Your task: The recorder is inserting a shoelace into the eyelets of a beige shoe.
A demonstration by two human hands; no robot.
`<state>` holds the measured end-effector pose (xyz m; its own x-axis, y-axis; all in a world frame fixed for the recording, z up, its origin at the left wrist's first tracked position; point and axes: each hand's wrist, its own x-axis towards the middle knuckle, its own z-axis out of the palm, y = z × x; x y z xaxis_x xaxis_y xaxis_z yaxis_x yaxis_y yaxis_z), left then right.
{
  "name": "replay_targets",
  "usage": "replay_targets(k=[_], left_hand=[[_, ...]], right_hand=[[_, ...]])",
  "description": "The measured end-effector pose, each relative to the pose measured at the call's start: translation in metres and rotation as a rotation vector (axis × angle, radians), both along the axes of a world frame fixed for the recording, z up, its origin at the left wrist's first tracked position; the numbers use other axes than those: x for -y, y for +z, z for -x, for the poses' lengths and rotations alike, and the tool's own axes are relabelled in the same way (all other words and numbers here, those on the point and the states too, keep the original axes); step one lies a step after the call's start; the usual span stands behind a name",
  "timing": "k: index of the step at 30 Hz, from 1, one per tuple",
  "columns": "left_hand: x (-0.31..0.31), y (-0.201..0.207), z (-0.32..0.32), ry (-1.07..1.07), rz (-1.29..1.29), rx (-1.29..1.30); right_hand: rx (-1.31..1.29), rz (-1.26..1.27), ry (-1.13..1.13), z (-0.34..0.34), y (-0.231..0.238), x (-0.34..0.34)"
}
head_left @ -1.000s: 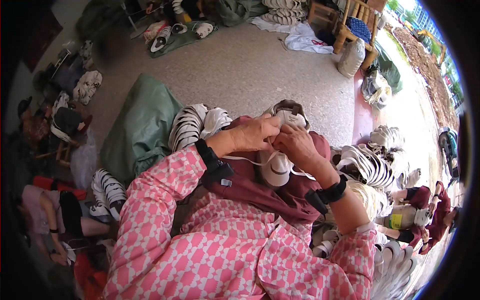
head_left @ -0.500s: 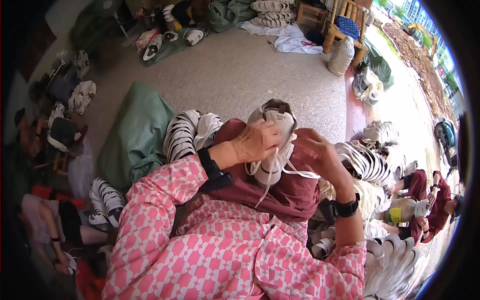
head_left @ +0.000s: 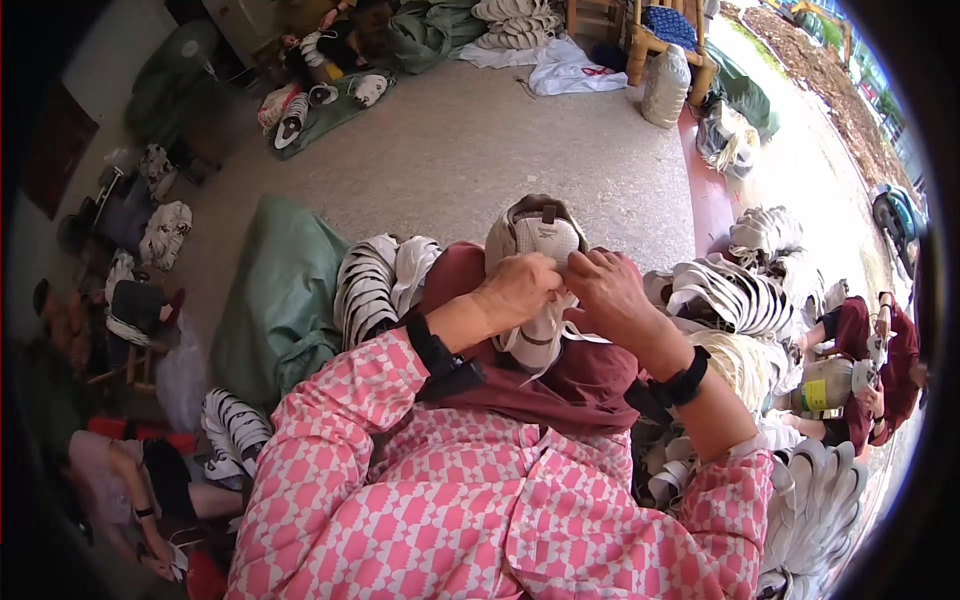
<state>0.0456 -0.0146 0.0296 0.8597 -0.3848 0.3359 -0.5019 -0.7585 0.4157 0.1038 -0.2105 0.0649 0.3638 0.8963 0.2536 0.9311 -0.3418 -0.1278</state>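
Observation:
A light grey sneaker (head_left: 528, 350) rests on my maroon-clad lap, its toe toward me and its heel opening facing away. White shoelace (head_left: 583, 335) hangs off its front and right side. My left hand (head_left: 518, 288) lies over the left of the shoe, thumb and fingers pinched together at the lacing below the tongue (head_left: 552, 236). Right beside it, my right hand (head_left: 608, 290) has its fingers closed at the same spot. The bit of lace between the fingertips is mostly hidden by the hands.
Nested stacks of pale shoe uppers (head_left: 372, 288) stand left of my knees; more piles (head_left: 735, 300) lie at the right. A green sack (head_left: 275, 295) slumps on the left. Co-workers sit at the far right (head_left: 880, 360) and lower left (head_left: 125, 475). A filled plastic jug (head_left: 665, 88) stands farther off.
My right hand has moved left and inward from beside the shoe, its fingers closing at the lacing. My left hand stays at the shoe. The view has shifted slightly.

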Motion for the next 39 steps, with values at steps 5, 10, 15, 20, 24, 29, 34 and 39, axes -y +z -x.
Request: replay_targets(k=[5, 10, 15, 20, 24, 29, 34, 39], left_hand=[[0.000, 0.011, -0.004, 0.017, -0.051, -0.065], [0.001, 0.024, -0.013, -0.045, -0.040, -0.195], [-0.004, 0.022, -0.018, -0.097, 0.014, -0.348], [-0.011, 0.017, -0.028, -0.170, -0.082, -0.331], [-0.009, 0.012, -0.027, -0.142, -0.187, -0.203], [-0.031, 0.022, -0.019, -0.035, 0.223, -0.022], [-0.046, 0.030, -0.012, 0.127, 0.827, -0.429], [-0.031, 0.034, 0.009, -0.061, 1.000, -0.560]], right_hand=[[0.060, -0.015, 0.024, -0.007, -0.006, -0.001], [0.063, -0.018, 0.089, -0.011, -0.009, 0.005], [0.130, -0.230, 0.184, -0.010, -0.012, 0.009], [0.136, -0.242, 0.228, -0.013, -0.016, 0.003], [0.122, -0.230, 0.169, -0.014, -0.023, 0.003], [-0.057, -0.254, 0.132, -0.014, -0.031, 0.006], [-0.207, -0.369, -0.024, -0.004, -0.036, -0.007], [-0.308, -0.549, -0.025, 0.017, -0.035, -0.027]])
